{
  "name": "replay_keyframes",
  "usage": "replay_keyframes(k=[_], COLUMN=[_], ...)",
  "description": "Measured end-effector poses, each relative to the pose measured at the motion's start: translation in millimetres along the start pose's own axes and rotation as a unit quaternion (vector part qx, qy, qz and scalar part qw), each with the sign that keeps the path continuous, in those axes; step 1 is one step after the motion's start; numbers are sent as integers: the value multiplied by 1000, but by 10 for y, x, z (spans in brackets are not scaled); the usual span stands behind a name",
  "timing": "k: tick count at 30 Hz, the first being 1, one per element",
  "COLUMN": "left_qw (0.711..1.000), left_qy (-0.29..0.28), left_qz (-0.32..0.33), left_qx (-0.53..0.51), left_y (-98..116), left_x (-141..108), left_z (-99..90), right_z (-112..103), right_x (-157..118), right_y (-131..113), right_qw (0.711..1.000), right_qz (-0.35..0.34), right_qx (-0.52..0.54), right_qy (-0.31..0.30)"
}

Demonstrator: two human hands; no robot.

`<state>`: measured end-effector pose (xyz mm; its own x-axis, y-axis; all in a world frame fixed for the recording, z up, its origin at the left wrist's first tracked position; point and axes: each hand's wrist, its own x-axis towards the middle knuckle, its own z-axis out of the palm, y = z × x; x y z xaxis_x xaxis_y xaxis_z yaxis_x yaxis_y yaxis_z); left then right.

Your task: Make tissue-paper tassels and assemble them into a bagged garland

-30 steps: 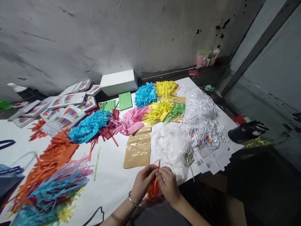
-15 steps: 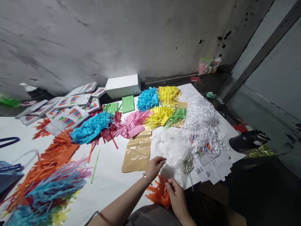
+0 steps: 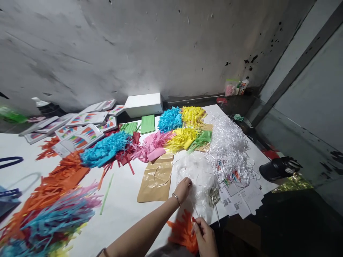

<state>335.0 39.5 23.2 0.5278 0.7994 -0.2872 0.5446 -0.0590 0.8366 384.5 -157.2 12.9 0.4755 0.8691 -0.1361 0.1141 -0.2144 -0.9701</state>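
The left hand (image 3: 183, 190), wearing a bracelet (image 3: 176, 197), has its fingers curled in over the near left part of the crumpled plastic bag (image 3: 197, 166); I cannot tell whether it grips anything there. The right hand (image 3: 205, 235), on the near side of the bag, pinches the gathered top of an orange tassel (image 3: 183, 230) between thumb and fingers. The tassel's loose strips fan out to the left of that hand, nearer the person than the bag.

A brown envelope (image 3: 155, 184) lies flat just left of the bag. To the bag's right and beyond it rises a heap of white string (image 3: 227, 142), and printed sheets (image 3: 242, 201) lie right of the bag, at its near side. Beyond the bag sit 2 yellow tassels (image 3: 184, 138), 1 green tassel (image 3: 202, 140) and, farther back, a blue tassel (image 3: 170, 119). A pink tassel (image 3: 155, 146) lies beyond the bag and to its left. Well left of the bag, a pile of orange fringe (image 3: 64, 175) stretches across the white table cover (image 3: 125, 210). A black bottle (image 3: 278, 168) lies on its side, well right of the bag.
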Motion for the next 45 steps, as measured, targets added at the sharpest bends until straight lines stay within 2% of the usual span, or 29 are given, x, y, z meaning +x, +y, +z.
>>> replay_keyframes(k=[3,5,6,8,9,10,12,14,16,18,23,27,29,32,35,41,45], left_qw=[996,973,941,847,804,776,748,740,742,749,793,818,826,844,861,886,906], left_qy=[19,25,22,14,17,25,48,68,90,124,193,207,208,214,219,216,208], left_qz=[-9,-32,-53,-99,-112,-117,-107,-87,-70,-59,-36,3,13,25,37,49,58], left_qx=[-91,-229,-334,-523,-584,-619,-653,-664,-661,-648,-577,-536,-523,-492,-458,-408,-364], left_y=[52,103,133,192,215,228,210,129,-1,-150,-465,-622,-675,-731,-769,-806,-808], left_x=[-246,-535,-708,-1076,-1253,-1417,-1692,-1898,-2062,-2210,-2530,-2676,-2723,-2781,-2822,-2851,-2862], left_z=[-186,-391,-509,-746,-855,-951,-1111,-1241,-1360,-1480,-1756,-1924,-1989,-2057,-2093,-2154,-2181], right_z=[0,38,76,194,276,373,605,862,1111,1324,1701,1921,1996,2061,2096,2165,2166], right_x=[60,108,129,156,161,159,136,84,5,-90,-299,-384,-406,-420,-427,-455,-482], right_y=[-172,-373,-493,-758,-895,-1030,-1280,-1483,-1627,-1715,-1805,-1840,-1840,-1821,-1809,-1821,-1790], right_qw=[1000,999,999,998,997,994,983,962,938,924,929,939,935,917,907,928,928], right_qz=[-3,-20,-34,-60,-76,-97,-158,-237,-301,-324,-243,-171,-173,-214,-235,-144,-135], right_qx=[-3,5,11,14,7,-7,-48,-85,-106,-120,-129,-93,-92,-128,-168,-130,-84], right_qy=[18,31,26,-7,-28,-47,-76,-102,-134,-163,-248,-283,-294,-312,-308,-317,-336])
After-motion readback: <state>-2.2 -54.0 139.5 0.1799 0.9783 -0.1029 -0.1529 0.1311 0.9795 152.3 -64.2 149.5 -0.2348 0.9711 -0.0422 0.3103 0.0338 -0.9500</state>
